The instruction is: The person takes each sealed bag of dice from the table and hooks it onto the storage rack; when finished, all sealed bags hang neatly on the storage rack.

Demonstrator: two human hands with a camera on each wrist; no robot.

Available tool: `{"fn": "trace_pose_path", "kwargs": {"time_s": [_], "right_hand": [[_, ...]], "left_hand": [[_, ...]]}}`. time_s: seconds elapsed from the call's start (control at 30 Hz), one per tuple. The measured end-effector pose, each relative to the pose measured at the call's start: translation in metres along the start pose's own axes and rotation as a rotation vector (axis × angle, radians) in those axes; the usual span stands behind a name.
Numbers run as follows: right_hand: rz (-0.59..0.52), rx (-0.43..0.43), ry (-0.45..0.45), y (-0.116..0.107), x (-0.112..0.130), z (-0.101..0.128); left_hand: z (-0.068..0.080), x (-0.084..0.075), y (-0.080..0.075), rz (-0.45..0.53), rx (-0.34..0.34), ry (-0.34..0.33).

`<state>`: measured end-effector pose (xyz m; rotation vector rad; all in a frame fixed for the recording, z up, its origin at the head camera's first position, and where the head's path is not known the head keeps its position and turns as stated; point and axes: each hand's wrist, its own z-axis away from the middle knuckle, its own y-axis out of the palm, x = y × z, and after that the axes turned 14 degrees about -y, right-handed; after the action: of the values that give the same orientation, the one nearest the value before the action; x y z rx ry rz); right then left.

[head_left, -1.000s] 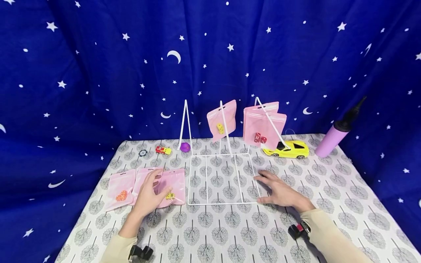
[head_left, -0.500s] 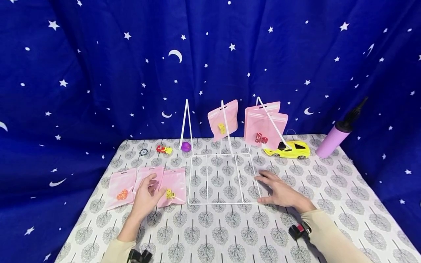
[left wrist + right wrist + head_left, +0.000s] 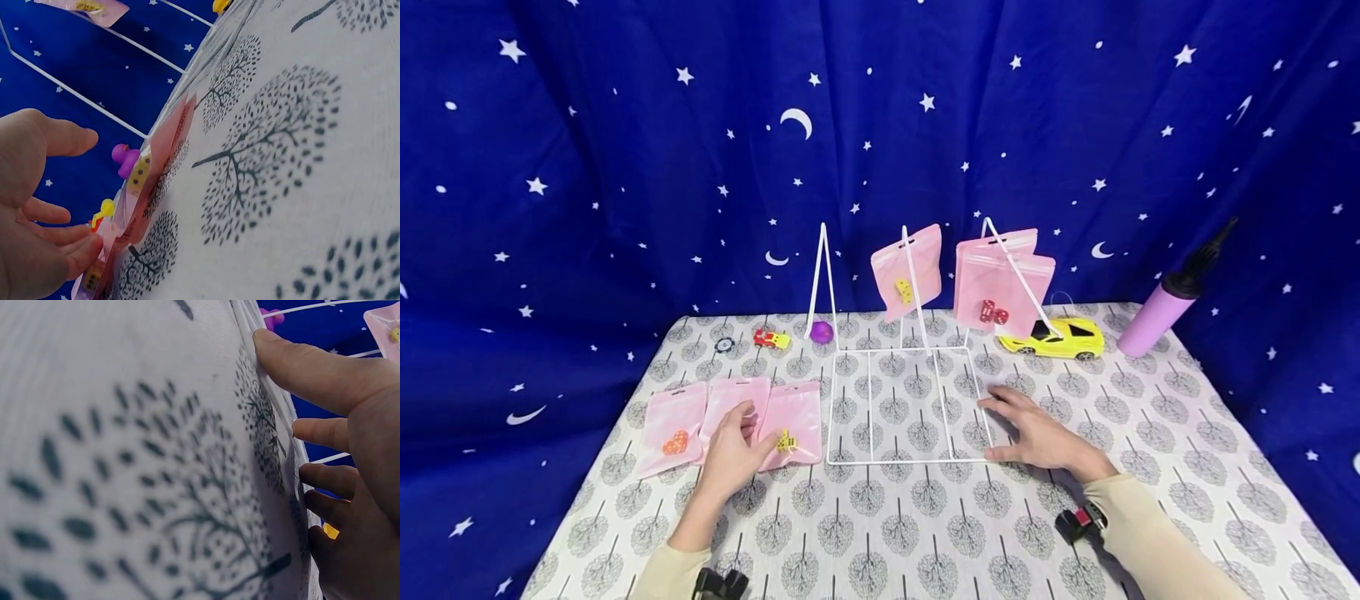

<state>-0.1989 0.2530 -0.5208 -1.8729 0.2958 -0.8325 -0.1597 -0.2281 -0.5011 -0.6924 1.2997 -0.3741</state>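
Observation:
My left hand (image 3: 732, 454) is over the middle pink zip bag (image 3: 741, 390), thumb and fingers spread apart and loosely bent. In the left wrist view its fingertips overlap that bag, where a yellow die (image 3: 92, 276) shows. To its right lies a pink bag (image 3: 801, 408) with yellow dice (image 3: 786, 442); to its left, one (image 3: 658, 417) with orange dice (image 3: 676, 442). My right hand (image 3: 1037, 433) rests at the right side of the white wire rack (image 3: 910, 461), fingers extended and fingertips right at the base wire.
On the rack's prongs hang a pink bag (image 3: 925, 258) with a yellow die and two overlapping bags (image 3: 977, 283), red dice in front. Behind stand a yellow toy car (image 3: 1078, 340), purple pump (image 3: 1157, 317), purple duck (image 3: 127, 159), small red-yellow car (image 3: 771, 339) and dark ring (image 3: 724, 345).
My left hand has drawn slightly left, away from the right-hand bag and over the middle one. The right hand, the rack and the hanging bags have stayed in place.

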Motion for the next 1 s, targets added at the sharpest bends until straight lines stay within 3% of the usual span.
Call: {"fn": "trace_pose_path", "kwargs": {"time_s": [0.23,0.5,0.8,1.0], "right_hand": [[-0.003,0.004,0.006,0.001,-0.001,0.000],[-0.010,0.000,-0.001,0.001,-0.002,0.000],[-0.009,0.000,-0.003,0.001,-0.003,0.000],[-0.011,-0.004,-0.001,0.001,-0.003,0.000]], "left_hand": [[0.000,-0.004,0.004,-0.141,0.002,-0.022],[0.000,-0.007,0.015,-0.330,0.054,0.040],[0.002,-0.006,0.022,-0.328,0.075,0.110],[0.000,-0.008,0.022,-0.340,0.106,0.079]]}}
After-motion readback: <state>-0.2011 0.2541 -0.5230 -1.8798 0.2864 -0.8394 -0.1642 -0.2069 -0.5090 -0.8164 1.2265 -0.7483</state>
